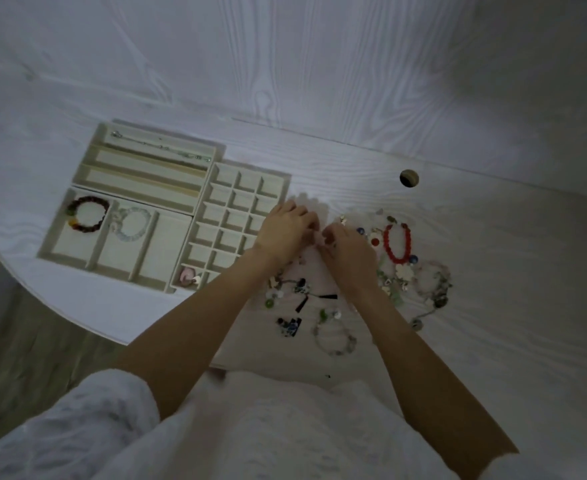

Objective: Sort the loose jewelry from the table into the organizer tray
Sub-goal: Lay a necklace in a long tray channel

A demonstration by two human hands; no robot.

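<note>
Sleeves (87,420) of a pale garment fill the near edge, with two bare forearms reaching out over the table (458,271). Loose jewelry (406,271) lies scattered around and beyond the wrists: a pale bead bracelet (333,336) nearest, dark blue pieces (289,325) just left of it, a green-and-white strand (285,289) under the left forearm, a red bead bracelet (396,242) right of the right hand, and a tangle of pale beads (434,284) further right. Left hand (285,230) and right hand (345,247) meet at the fingertips, fingers curled together round something small and pale pink (317,238); what it is cannot be told. Left of the hands sits the tray (181,216). Its near grid cell holds a pink piece (188,275); the wide compartments at left hold a dark bracelet (87,213) and a clear bracelet (133,224). The far long slot holds a thin chain (157,145). Further right, a round hole (408,177) pierces the tabletop.
</note>
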